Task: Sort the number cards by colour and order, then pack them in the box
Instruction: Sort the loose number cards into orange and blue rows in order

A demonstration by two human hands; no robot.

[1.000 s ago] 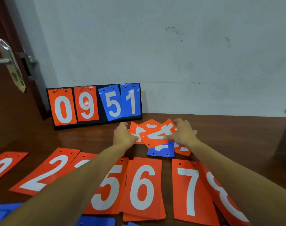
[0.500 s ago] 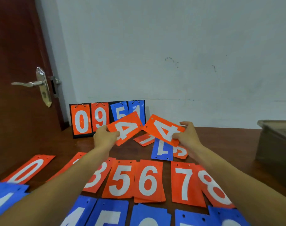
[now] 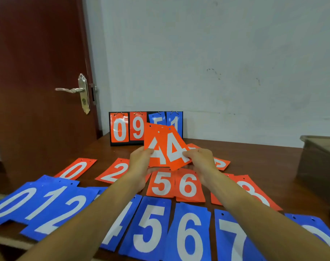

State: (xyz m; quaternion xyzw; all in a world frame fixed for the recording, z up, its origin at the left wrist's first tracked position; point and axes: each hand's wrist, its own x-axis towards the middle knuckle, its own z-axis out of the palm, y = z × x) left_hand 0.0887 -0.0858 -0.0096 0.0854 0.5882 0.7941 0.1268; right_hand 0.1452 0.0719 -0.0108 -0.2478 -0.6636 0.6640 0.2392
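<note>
Two orange "4" cards (image 3: 166, 146) overlap in the air above the table, held upright between both hands. My left hand (image 3: 140, 162) grips their left edge and my right hand (image 3: 200, 161) grips their right edge. Below them lies a row of orange cards, among them the 0 (image 3: 75, 168), 2 (image 3: 115, 171), 5 (image 3: 161, 182), 6 (image 3: 188, 185) and 8 (image 3: 254, 193). Nearest me runs a row of blue cards, from 0 (image 3: 11, 204) through 5 (image 3: 151, 227) to 7 (image 3: 232, 238). A brown box (image 3: 318, 166) stands at the right edge.
A black flip scoreboard (image 3: 122, 129) showing 0 9 5 1 stands against the white wall. A few loose orange cards (image 3: 221, 163) lie behind my right hand. A dark red door with a metal handle (image 3: 72, 89) is at the left.
The two orange 4 cards, held apart half a second ago, have come together into one overlapping pair. The view has pulled back, showing the blue row.
</note>
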